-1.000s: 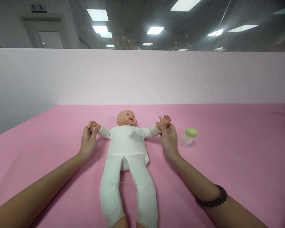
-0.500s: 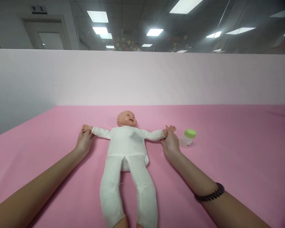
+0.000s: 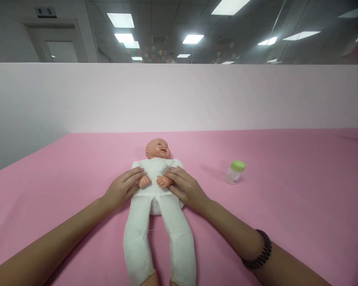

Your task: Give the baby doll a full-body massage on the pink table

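The left hand and right hand curl lightly closed over the arms of the baby doll, on its back on pink covering; so loose a hold could let an arm slip.

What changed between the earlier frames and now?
The left hand and right hand moved inward, bringing the outstretched arms of the doll onto its torso; they no longer pinch its wrists but cover its forearms. Its head and legs, and the bottle, stayed put.
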`<move>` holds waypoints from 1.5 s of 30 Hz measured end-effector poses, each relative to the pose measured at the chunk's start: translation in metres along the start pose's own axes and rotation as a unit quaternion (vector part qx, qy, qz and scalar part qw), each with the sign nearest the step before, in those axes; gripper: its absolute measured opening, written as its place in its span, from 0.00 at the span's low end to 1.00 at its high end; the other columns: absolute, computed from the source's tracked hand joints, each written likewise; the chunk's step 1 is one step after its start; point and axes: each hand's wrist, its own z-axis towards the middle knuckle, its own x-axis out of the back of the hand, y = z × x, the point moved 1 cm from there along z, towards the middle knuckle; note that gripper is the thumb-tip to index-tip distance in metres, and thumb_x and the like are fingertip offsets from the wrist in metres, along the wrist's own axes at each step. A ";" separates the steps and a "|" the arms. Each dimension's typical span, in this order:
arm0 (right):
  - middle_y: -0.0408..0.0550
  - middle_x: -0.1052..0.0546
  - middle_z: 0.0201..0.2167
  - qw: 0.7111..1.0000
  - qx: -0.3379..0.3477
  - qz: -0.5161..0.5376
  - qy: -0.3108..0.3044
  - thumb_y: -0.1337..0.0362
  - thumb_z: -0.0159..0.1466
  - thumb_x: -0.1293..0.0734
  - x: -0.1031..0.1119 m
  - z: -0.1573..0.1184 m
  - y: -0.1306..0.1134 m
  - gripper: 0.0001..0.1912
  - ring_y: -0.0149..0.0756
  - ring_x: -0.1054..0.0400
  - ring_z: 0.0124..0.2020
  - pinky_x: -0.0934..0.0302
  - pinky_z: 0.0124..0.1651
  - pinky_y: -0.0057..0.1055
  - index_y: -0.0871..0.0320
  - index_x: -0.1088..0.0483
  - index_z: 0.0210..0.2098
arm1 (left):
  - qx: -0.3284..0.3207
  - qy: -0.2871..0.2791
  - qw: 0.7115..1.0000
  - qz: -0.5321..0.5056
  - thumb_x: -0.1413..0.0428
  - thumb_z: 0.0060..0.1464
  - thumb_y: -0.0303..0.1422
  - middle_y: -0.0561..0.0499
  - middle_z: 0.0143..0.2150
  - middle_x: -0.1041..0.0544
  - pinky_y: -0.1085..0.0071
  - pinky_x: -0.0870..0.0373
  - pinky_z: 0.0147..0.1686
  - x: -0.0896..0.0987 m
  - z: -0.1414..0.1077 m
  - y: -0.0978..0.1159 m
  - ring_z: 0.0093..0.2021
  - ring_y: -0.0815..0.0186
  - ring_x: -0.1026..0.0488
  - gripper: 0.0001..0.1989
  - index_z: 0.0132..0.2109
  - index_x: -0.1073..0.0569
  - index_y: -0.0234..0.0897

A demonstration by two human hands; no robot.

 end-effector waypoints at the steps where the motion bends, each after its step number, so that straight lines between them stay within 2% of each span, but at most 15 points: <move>1: 0.52 0.23 0.53 1.000 0.010 -0.014 -0.005 0.68 0.68 0.37 -0.001 -0.001 0.001 0.17 0.44 0.32 0.59 0.38 0.64 0.49 0.55 0.30 0.55 | -0.009 0.009 1.000 0.012 0.48 0.64 0.35 0.43 0.59 0.25 0.60 0.29 0.59 0.000 -0.001 -0.002 0.59 0.58 0.27 0.16 0.57 0.26 0.40; 6: 0.51 0.23 0.53 0.999 -0.029 0.012 0.013 0.68 0.67 0.36 0.000 0.000 0.000 0.18 0.43 0.31 0.58 0.37 0.63 0.48 0.54 0.31 0.56 | 0.058 0.004 0.998 -0.020 0.47 0.64 0.36 0.44 0.59 0.25 0.60 0.30 0.59 0.001 -0.002 -0.001 0.58 0.58 0.27 0.18 0.60 0.29 0.42; 9: 0.50 0.23 0.52 0.979 -0.145 0.099 0.099 0.64 0.67 0.35 0.006 0.005 -0.002 0.17 0.43 0.29 0.55 0.34 0.59 0.46 0.52 0.31 0.55 | 0.176 0.047 0.979 -0.094 0.47 0.64 0.39 0.46 0.56 0.24 0.59 0.29 0.57 0.003 0.002 0.003 0.56 0.58 0.26 0.18 0.59 0.31 0.43; 11: 0.51 0.24 0.54 0.938 -0.232 0.169 0.194 0.60 0.66 0.34 0.012 0.009 0.002 0.15 0.43 0.29 0.55 0.35 0.60 0.45 0.53 0.30 0.52 | 0.234 0.120 0.950 -0.168 0.46 0.63 0.41 0.45 0.56 0.25 0.59 0.30 0.57 0.004 0.006 0.000 0.56 0.58 0.27 0.18 0.57 0.31 0.43; 17: 0.51 0.25 0.51 0.749 -0.477 0.243 0.390 0.49 0.60 0.34 0.016 -0.013 0.073 0.21 0.41 0.28 0.48 0.29 0.47 0.41 0.53 0.33 0.48 | 0.413 0.300 0.776 -0.370 0.45 0.61 0.41 0.48 0.49 0.26 0.62 0.27 0.53 0.004 0.007 -0.046 0.52 0.63 0.26 0.09 0.45 0.32 0.42; 19: 0.46 0.25 0.41 0.740 -0.492 0.256 0.380 0.48 0.61 0.39 0.011 -0.030 0.105 0.16 0.37 0.28 0.36 0.29 0.36 0.38 0.49 0.33 0.44 | 0.482 0.318 0.702 -0.418 0.49 0.63 0.33 0.50 0.43 0.26 0.63 0.25 0.52 0.005 0.004 -0.061 0.46 0.66 0.24 0.02 0.40 0.33 0.41; 21: 0.42 0.28 0.33 0.764 -0.470 0.280 0.342 0.48 0.61 0.42 0.006 -0.043 0.130 0.14 0.35 0.32 0.28 0.31 0.32 0.39 0.46 0.33 0.40 | 0.533 0.322 0.642 -0.448 0.52 0.62 0.26 0.49 0.39 0.25 0.64 0.25 0.51 0.006 0.002 -0.069 0.43 0.67 0.23 0.07 0.36 0.34 0.40; 24: 0.41 0.29 0.31 0.756 -0.486 0.289 0.330 0.48 0.59 0.41 0.003 -0.050 0.139 0.14 0.36 0.31 0.29 0.31 0.34 0.42 0.46 0.34 0.39 | 0.553 0.329 0.606 -0.468 0.53 0.62 0.24 0.47 0.41 0.24 0.65 0.25 0.52 0.007 0.001 -0.071 0.44 0.67 0.23 0.08 0.36 0.33 0.40; 26: 0.43 0.27 0.35 0.718 -0.530 0.276 0.356 0.49 0.59 0.40 0.006 -0.044 0.128 0.16 0.38 0.29 0.34 0.30 0.36 0.42 0.47 0.34 0.43 | 0.547 0.329 0.610 -0.469 0.52 0.62 0.25 0.48 0.42 0.24 0.66 0.25 0.53 0.007 0.001 -0.070 0.45 0.67 0.24 0.07 0.37 0.32 0.40; 29: 0.48 0.26 0.46 0.693 -0.545 0.261 0.393 0.48 0.60 0.38 0.014 -0.025 0.094 0.22 0.41 0.28 0.46 0.28 0.42 0.41 0.50 0.35 0.50 | 0.506 0.319 0.660 -0.455 0.50 0.62 0.28 0.49 0.43 0.25 0.66 0.26 0.53 0.006 0.003 -0.064 0.46 0.68 0.24 0.04 0.39 0.32 0.40; 31: 0.52 0.28 0.54 0.729 -0.495 0.240 0.407 0.48 0.61 0.36 0.021 -0.009 0.067 0.24 0.43 0.30 0.53 0.29 0.49 0.42 0.53 0.35 0.53 | 0.467 0.323 0.709 -0.418 0.47 0.62 0.33 0.49 0.45 0.26 0.64 0.27 0.54 0.007 0.005 -0.056 0.47 0.67 0.25 0.02 0.42 0.33 0.41; 33: 0.53 0.31 0.60 0.800 -0.400 0.225 0.385 0.51 0.62 0.34 0.024 0.003 0.043 0.23 0.42 0.33 0.58 0.33 0.57 0.43 0.54 0.34 0.53 | 0.413 0.318 0.773 -0.361 0.44 0.61 0.40 0.48 0.50 0.27 0.63 0.28 0.55 0.009 0.009 -0.042 0.51 0.65 0.26 0.10 0.46 0.32 0.42; 39: 0.51 0.23 0.51 0.968 -0.162 0.117 0.149 0.61 0.66 0.33 0.012 0.009 0.003 0.15 0.44 0.28 0.54 0.34 0.59 0.46 0.52 0.30 0.52 | 0.199 0.168 0.952 -0.160 0.46 0.63 0.40 0.45 0.58 0.25 0.59 0.30 0.58 0.007 0.009 0.007 0.58 0.57 0.27 0.17 0.57 0.29 0.42; 42: 0.50 0.22 0.51 0.998 -0.055 0.016 0.026 0.65 0.68 0.36 0.003 0.005 -0.001 0.16 0.44 0.30 0.56 0.37 0.61 0.50 0.50 0.30 0.54 | 0.062 0.070 0.995 -0.029 0.45 0.63 0.35 0.47 0.56 0.22 0.60 0.28 0.58 0.001 0.003 0.016 0.56 0.58 0.25 0.18 0.59 0.28 0.43; 45: 0.51 0.23 0.53 0.999 -0.005 -0.041 -0.036 0.66 0.69 0.38 0.000 0.004 -0.002 0.16 0.45 0.32 0.58 0.43 0.65 0.55 0.53 0.30 0.55 | -0.060 0.076 0.994 0.047 0.45 0.62 0.30 0.48 0.56 0.22 0.63 0.28 0.58 -0.002 -0.001 0.017 0.57 0.59 0.25 0.19 0.59 0.28 0.43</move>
